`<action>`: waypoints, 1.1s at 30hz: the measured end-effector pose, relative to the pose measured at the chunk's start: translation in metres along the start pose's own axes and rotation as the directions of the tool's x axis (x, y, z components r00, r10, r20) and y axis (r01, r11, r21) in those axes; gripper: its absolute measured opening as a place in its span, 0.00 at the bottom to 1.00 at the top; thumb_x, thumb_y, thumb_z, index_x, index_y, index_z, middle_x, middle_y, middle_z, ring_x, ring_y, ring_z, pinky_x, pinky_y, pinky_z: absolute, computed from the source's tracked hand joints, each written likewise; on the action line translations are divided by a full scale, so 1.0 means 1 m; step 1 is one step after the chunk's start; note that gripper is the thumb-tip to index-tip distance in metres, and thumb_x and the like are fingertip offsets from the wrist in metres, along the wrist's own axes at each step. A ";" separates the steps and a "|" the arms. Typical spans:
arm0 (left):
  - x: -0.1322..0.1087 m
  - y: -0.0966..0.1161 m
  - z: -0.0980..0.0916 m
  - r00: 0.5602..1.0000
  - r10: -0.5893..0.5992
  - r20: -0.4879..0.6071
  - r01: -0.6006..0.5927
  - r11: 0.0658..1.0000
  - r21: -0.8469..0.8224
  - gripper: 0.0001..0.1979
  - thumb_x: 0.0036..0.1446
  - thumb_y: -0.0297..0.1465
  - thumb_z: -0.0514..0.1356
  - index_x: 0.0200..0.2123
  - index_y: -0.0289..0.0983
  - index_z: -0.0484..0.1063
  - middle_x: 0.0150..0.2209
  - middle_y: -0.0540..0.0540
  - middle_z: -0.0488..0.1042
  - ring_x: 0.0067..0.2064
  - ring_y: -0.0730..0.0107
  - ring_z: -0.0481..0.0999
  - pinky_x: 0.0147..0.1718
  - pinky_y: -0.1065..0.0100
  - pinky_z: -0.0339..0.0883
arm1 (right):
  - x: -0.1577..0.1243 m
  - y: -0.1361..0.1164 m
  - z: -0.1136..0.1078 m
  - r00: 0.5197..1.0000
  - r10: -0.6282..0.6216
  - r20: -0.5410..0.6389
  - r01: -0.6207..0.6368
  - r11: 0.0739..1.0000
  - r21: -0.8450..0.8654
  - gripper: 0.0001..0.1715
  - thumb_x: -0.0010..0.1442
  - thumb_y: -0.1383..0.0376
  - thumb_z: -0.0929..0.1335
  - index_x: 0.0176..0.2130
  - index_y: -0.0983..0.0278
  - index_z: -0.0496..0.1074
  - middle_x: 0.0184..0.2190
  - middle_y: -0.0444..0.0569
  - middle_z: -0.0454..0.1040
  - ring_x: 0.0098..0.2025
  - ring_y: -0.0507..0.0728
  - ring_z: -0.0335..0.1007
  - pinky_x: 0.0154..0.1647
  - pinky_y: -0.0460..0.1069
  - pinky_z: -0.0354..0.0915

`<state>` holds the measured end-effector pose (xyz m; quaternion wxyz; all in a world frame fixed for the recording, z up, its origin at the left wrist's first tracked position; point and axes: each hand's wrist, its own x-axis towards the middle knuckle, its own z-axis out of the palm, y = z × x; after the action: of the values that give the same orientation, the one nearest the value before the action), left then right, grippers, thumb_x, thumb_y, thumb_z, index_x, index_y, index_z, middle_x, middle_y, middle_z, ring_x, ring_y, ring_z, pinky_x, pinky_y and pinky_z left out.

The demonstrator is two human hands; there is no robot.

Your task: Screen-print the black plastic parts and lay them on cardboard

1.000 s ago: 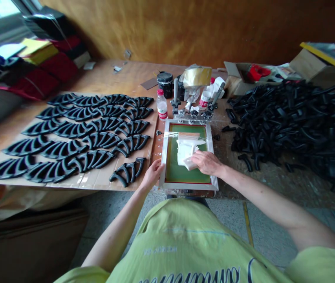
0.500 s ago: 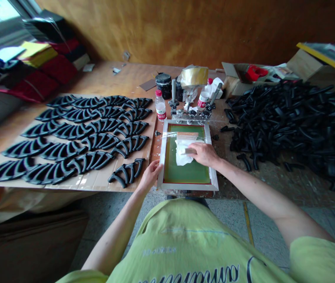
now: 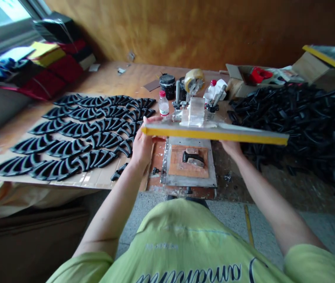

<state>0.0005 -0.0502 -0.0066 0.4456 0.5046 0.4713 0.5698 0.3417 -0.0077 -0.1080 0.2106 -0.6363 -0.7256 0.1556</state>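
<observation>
The screen-printing frame (image 3: 214, 133) is tilted up, its yellow front edge toward me. My left hand (image 3: 142, 145) grips the frame's left side, fingers wrapped round its edge. My right hand (image 3: 231, 147) is under the frame's right part, fingers hidden by it. Below the raised frame lies the metal base plate (image 3: 211, 177) with a brown pad (image 3: 175, 167), and a small black plastic part (image 3: 193, 157) sits on the pad.
Rows of black curved parts (image 3: 75, 137) lie on cardboard at the left. A big heap of black parts (image 3: 297, 118) fills the right. Bottles (image 3: 163, 104), a black jar (image 3: 167, 84) and a tape roll (image 3: 194, 78) stand behind the frame. Cardboard boxes (image 3: 240, 78) sit at back right.
The frame lay flat with my right hand wiping a white cloth on the green mesh; now it is swung up, the cloth is out of sight, and the black part underneath shows.
</observation>
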 end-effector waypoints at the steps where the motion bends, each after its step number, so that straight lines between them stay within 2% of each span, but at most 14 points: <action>1: 0.012 0.005 0.004 1.000 0.024 0.018 -0.024 1.000 -0.020 0.30 0.65 0.55 0.46 0.52 0.39 0.71 0.40 0.44 0.78 0.40 0.67 0.78 0.34 0.69 0.73 | -0.012 -0.005 0.018 0.999 -0.012 0.039 0.012 1.000 -0.010 0.25 0.70 0.50 0.57 0.44 0.62 0.74 0.33 0.51 0.77 0.37 0.60 0.71 0.41 0.54 0.65; 5: 0.033 0.012 0.013 0.999 0.026 0.043 -0.022 0.996 -0.086 0.30 0.64 0.55 0.47 0.58 0.42 0.66 0.45 0.42 0.78 0.46 0.64 0.79 0.35 0.68 0.75 | -0.044 -0.040 0.072 0.985 -0.070 0.158 0.101 0.975 -0.200 0.16 0.63 0.52 0.68 0.35 0.63 0.73 0.40 0.56 0.77 0.47 0.61 0.70 0.48 0.52 0.63; 9: -0.015 -0.016 0.019 0.982 -0.187 0.017 0.187 0.978 -0.090 0.32 0.63 0.56 0.49 0.59 0.40 0.66 0.47 0.41 0.78 0.48 0.61 0.79 0.35 0.67 0.75 | -0.051 -0.065 0.073 0.978 0.067 0.199 -0.025 0.978 -0.208 0.10 0.68 0.59 0.64 0.37 0.62 0.69 0.34 0.52 0.77 0.38 0.58 0.71 0.38 0.49 0.62; 10: -0.036 -0.028 0.022 0.948 -0.310 0.073 0.316 0.946 -0.078 0.33 0.61 0.56 0.51 0.57 0.37 0.68 0.46 0.38 0.79 0.47 0.58 0.80 0.34 0.66 0.75 | -0.054 -0.072 0.070 0.978 0.100 0.182 -0.072 0.985 -0.155 0.10 0.69 0.60 0.63 0.37 0.62 0.69 0.33 0.50 0.76 0.35 0.57 0.71 0.35 0.49 0.61; 12: -0.078 -0.052 0.028 0.754 -0.596 0.276 0.621 0.783 -0.008 0.35 0.55 0.57 0.59 0.53 0.34 0.71 0.46 0.33 0.80 0.47 0.50 0.80 0.31 0.63 0.75 | -0.065 -0.091 0.068 0.992 0.092 0.091 -0.088 0.995 -0.044 0.10 0.69 0.60 0.62 0.37 0.62 0.68 0.32 0.49 0.75 0.35 0.57 0.71 0.36 0.49 0.62; 14: -0.112 -0.070 0.036 0.630 -0.704 0.329 0.759 0.647 -0.069 0.33 0.52 0.56 0.62 0.50 0.36 0.73 0.48 0.33 0.79 0.49 0.49 0.79 0.34 0.61 0.76 | -0.082 -0.115 0.073 0.999 -0.050 0.010 0.050 0.999 0.019 0.10 0.69 0.60 0.62 0.37 0.61 0.68 0.33 0.50 0.75 0.39 0.58 0.70 0.40 0.50 0.64; 17: -0.131 -0.087 0.039 0.646 -0.726 0.236 0.759 0.578 -0.300 0.28 0.53 0.54 0.62 0.42 0.35 0.73 0.46 0.35 0.79 0.47 0.55 0.80 0.36 0.62 0.76 | -0.102 -0.130 0.079 0.922 -0.385 0.043 0.382 0.921 0.070 0.09 0.68 0.63 0.63 0.38 0.60 0.72 0.37 0.52 0.76 0.44 0.59 0.70 0.47 0.53 0.65; 19: -0.126 -0.094 0.023 0.660 -0.739 0.137 0.731 0.588 -0.346 0.27 0.53 0.53 0.63 0.41 0.34 0.72 0.45 0.36 0.79 0.43 0.59 0.81 0.35 0.64 0.75 | -0.102 -0.106 0.072 0.886 -0.461 0.043 0.457 0.886 0.082 0.11 0.68 0.63 0.62 0.41 0.60 0.74 0.41 0.52 0.77 0.48 0.60 0.70 0.52 0.55 0.64; 20: -0.122 -0.097 0.008 0.668 -0.741 0.072 0.717 0.615 -0.329 0.27 0.53 0.54 0.63 0.41 0.35 0.72 0.45 0.36 0.79 0.41 0.60 0.81 0.34 0.65 0.75 | -0.098 -0.081 0.066 0.909 -0.417 0.010 0.416 0.908 0.059 0.12 0.68 0.62 0.62 0.42 0.60 0.74 0.43 0.54 0.77 0.48 0.61 0.70 0.53 0.56 0.64; 23: -0.119 -0.112 -0.058 0.688 -0.692 -0.217 0.673 0.721 -0.164 0.27 0.56 0.56 0.57 0.39 0.35 0.71 0.43 0.37 0.80 0.37 0.63 0.81 0.33 0.66 0.73 | -0.081 0.025 0.039 0.991 -0.076 -0.113 0.061 0.989 -0.134 0.19 0.64 0.59 0.60 0.45 0.62 0.75 0.43 0.61 0.76 0.49 0.66 0.70 0.53 0.62 0.64; 26: -0.133 -0.133 -0.130 0.602 -0.614 -0.510 0.716 0.698 0.004 0.27 0.59 0.56 0.52 0.37 0.36 0.69 0.39 0.36 0.80 0.35 0.60 0.81 0.32 0.65 0.73 | -0.078 0.137 0.018 0.938 0.302 -0.173 -0.343 0.886 -0.312 0.27 0.58 0.56 0.60 0.50 0.65 0.75 0.43 0.72 0.72 0.50 0.75 0.68 0.46 0.68 0.62; 28: -0.146 -0.149 -0.164 0.536 -0.588 -0.605 0.787 0.608 0.106 0.28 0.61 0.56 0.47 0.35 0.37 0.69 0.36 0.35 0.80 0.36 0.57 0.82 0.31 0.64 0.72 | -0.088 0.188 0.015 0.878 0.446 -0.173 -0.478 0.819 -0.318 0.30 0.53 0.54 0.61 0.50 0.62 0.76 0.43 0.75 0.70 0.50 0.79 0.68 0.41 0.69 0.61; 30: -0.153 -0.162 -0.184 0.513 -0.590 -0.623 0.841 0.490 0.228 0.30 0.62 0.56 0.42 0.32 0.38 0.70 0.33 0.34 0.80 0.35 0.55 0.82 0.30 0.62 0.72 | -0.101 0.216 0.020 0.836 0.529 -0.142 -0.547 0.791 -0.273 0.31 0.49 0.54 0.63 0.51 0.56 0.75 0.40 0.74 0.70 0.48 0.80 0.69 0.36 0.70 0.60; 33: -0.148 -0.175 -0.196 0.532 -0.597 -0.601 0.847 0.356 0.396 0.33 0.62 0.55 0.41 0.24 0.39 0.72 0.25 0.35 0.77 0.33 0.50 0.81 0.33 0.58 0.71 | -0.113 0.226 0.032 0.797 0.591 -0.127 -0.604 0.771 -0.204 0.39 0.46 0.54 0.64 0.59 0.52 0.69 0.39 0.74 0.71 0.47 0.82 0.70 0.33 0.71 0.59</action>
<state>-0.1749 -0.1850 -0.2109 0.3542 0.2457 0.8832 0.1848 0.5310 -0.0856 -0.2594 0.0938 -0.8580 -0.4929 0.1100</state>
